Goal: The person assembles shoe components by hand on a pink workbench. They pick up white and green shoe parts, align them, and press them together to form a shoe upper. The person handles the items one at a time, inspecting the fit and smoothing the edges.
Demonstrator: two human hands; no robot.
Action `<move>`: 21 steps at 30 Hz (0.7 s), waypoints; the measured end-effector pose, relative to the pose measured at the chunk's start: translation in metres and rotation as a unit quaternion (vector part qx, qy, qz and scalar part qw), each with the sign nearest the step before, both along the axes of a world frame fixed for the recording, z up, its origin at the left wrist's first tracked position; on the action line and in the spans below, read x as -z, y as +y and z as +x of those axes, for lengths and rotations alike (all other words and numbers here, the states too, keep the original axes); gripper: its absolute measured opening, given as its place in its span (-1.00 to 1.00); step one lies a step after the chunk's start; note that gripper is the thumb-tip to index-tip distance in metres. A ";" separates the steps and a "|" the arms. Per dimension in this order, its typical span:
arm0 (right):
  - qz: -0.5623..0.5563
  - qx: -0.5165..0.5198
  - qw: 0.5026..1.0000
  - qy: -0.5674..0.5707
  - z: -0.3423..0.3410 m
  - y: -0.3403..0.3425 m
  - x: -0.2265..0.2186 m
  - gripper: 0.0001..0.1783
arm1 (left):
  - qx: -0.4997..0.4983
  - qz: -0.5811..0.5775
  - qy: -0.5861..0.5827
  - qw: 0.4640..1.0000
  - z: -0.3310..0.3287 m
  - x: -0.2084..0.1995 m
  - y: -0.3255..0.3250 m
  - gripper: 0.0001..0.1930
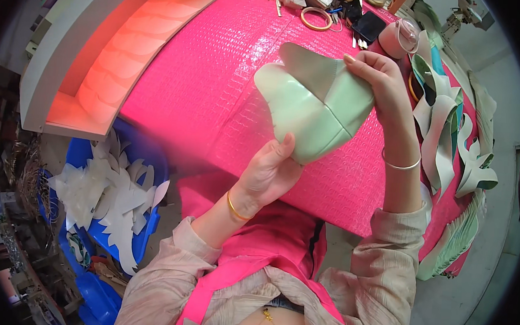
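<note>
A pale mint-green shoe upper [304, 117], smooth and stitched with seams, is held up above the pink table cover [217, 82]. My left hand [274, 172] grips its lower edge, with the thumb on the near face and the fingers mostly hidden behind. At its upper right edge, my right hand [377, 77] pinches the piece between thumb and fingers. Two rounded flaps of the upper point to the left, one behind the other.
To the left stands a white open-fronted box [52, 54] glowing orange inside. Below it, a blue bin [155, 216] holds white scraps. A tape roll [316, 19], a black flat object [369, 27] and a pink container [396, 40] lie far back; cut pieces [443, 135] line the right.
</note>
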State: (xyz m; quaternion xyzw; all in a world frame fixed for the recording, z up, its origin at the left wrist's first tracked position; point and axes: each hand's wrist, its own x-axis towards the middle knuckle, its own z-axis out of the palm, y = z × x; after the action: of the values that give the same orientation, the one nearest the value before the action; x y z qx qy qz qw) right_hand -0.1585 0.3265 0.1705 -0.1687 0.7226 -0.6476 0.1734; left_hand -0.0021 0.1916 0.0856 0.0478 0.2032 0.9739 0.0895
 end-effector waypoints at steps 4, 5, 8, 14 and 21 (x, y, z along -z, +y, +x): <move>-0.002 -0.005 1.000 0.009 0.000 0.004 -0.003 -0.79 | 0.001 0.022 -0.003 1.000 0.004 -0.001 -0.004 -0.54; -0.005 0.001 1.000 0.021 0.001 0.006 -0.005 -0.79 | -0.006 0.024 -0.012 1.000 0.002 -0.001 -0.003 -0.54; -0.005 0.014 0.996 0.088 0.010 0.005 -0.013 -0.77 | -0.013 -0.006 -0.022 1.000 0.005 0.007 -0.005 -0.52; 0.097 -0.179 0.912 0.355 0.030 0.008 -0.037 -0.84 | -0.083 0.008 -0.135 0.987 0.007 0.029 0.016 -0.59; 0.168 0.165 0.880 0.413 0.055 0.180 0.018 -0.49 | -0.070 0.037 -0.221 0.972 0.006 0.078 0.050 -0.68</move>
State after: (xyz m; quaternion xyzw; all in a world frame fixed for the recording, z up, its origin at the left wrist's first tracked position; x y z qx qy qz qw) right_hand -0.1038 0.5065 0.1522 -0.2672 0.8437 -0.4078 -0.2245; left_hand 0.0042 0.2421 0.0073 -0.1794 0.1451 0.9710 0.0624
